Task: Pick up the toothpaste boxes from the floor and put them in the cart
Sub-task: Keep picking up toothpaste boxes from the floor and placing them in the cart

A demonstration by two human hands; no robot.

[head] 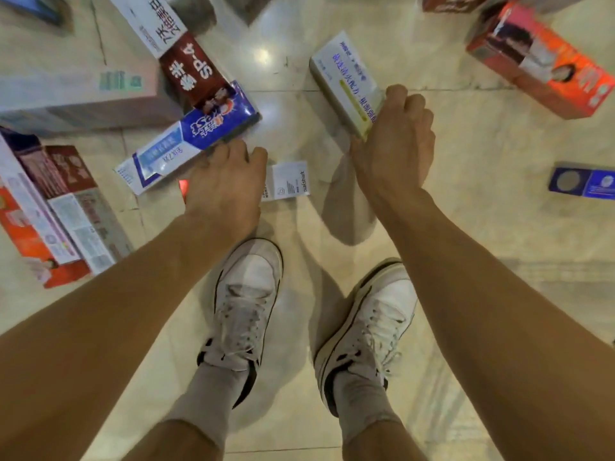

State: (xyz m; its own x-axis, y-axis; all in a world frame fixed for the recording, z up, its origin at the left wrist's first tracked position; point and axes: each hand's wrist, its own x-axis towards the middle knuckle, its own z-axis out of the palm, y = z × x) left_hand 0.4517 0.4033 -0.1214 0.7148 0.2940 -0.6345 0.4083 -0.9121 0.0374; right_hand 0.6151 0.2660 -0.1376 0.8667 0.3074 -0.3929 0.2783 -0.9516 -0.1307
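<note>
Head view: right hand (392, 141) grips the white box (346, 84) by its near end; left hand (223, 184) curls against the blue box (189, 141) on the floor (466, 201), grasp unclear. Close firmly round each box before lifting; cart unseen.

it looks like a shop floor, with glossy pale stone tiles (482, 201) catching ceiling light and many branded retail toothpaste boxes (186, 141) scattered across them.
</note>
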